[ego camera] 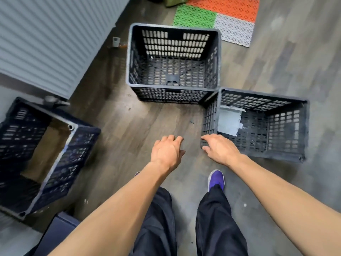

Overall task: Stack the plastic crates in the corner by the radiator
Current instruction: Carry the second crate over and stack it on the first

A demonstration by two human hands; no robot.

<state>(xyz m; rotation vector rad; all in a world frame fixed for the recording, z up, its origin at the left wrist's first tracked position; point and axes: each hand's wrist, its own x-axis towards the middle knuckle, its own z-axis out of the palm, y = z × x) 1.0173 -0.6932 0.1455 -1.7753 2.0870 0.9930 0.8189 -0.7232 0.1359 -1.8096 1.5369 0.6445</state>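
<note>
Centre crate (171, 87): a dark plastic box with slotted lattice walls and a perforated base is standing upright and open-topped in the upper middle of the frame, on the wood-look floor (140, 126).
Right crate (287, 130): the same dark lattice make is sitting right of centre, its far-left corner meeting the centre crate's near-right corner; a white sheet (229, 122) is lying inside against its left wall.
Left crate (73, 157): a darker, bluish crate is sitting at the left edge of the frame, just below the radiator (46, 43); a brown patch is showing inside it.
Radiator: its ribbed grey panel is filling the upper left.
Left hand (167, 152): it is hanging over bare floor at centre, fingers loosely bent, holding nothing.
Right hand (219, 150): it is reaching to the right crate's near-left corner, fingers spread and slack, not clasping; whether the tips are touching the rim I cannot tell.
Mat (221, 19): green, orange and white tiles are lying at the top right.
Legs: black trousers (212, 218) and a purple shoe (216, 179) are showing at lower centre.
</note>
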